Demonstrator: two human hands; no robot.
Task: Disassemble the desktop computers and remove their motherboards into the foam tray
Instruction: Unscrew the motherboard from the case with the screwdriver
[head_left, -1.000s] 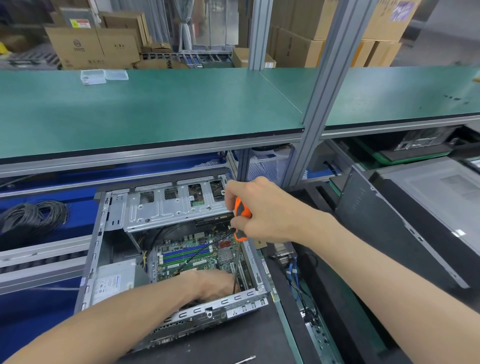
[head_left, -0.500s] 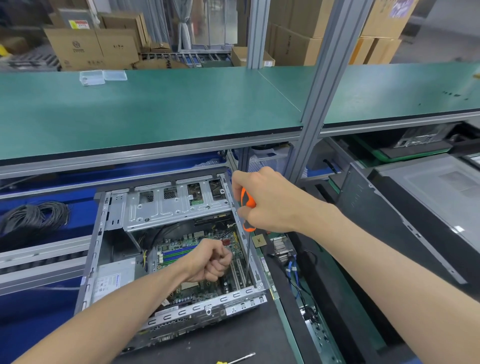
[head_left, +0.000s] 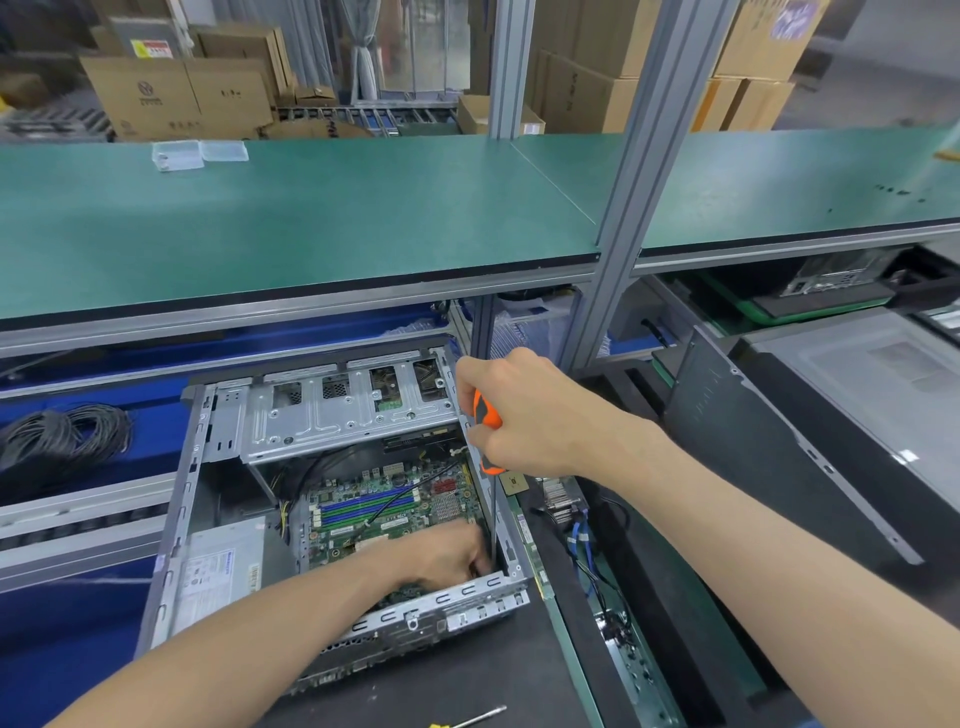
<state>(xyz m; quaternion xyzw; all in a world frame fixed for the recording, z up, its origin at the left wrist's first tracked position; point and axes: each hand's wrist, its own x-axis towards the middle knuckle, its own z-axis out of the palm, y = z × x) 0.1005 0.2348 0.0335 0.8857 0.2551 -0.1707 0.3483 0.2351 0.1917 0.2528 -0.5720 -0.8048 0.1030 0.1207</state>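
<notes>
An open desktop computer case (head_left: 202, 499) lies on its side on the black mat, its green motherboard (head_left: 374, 512) exposed inside. My right hand (head_left: 524, 418) grips an orange-and-black screwdriver (head_left: 485, 415) above the case's right wall; its shaft points down into the near right corner. Down in that corner, on the motherboard, my left hand (head_left: 447, 556) has its fingers curled at the screwdriver tip; what they pinch is hidden. A silver drive cage (head_left: 337, 410) covers the far part of the case, and a grey power supply (head_left: 218, 571) sits at its left.
A green shelf (head_left: 311, 223) overhangs the work area, with an aluminium post (head_left: 623, 270) just right of the case. Removed boards and cables (head_left: 576, 530) lie right of the case, black case panels (head_left: 779, 441) further right. A cable coil (head_left: 57, 441) is left; a second screwdriver (head_left: 478, 719) lies near.
My left hand, raised in a fist half a second ago, has dropped back into the case's near right corner. My right hand and the screwdriver have barely shifted.
</notes>
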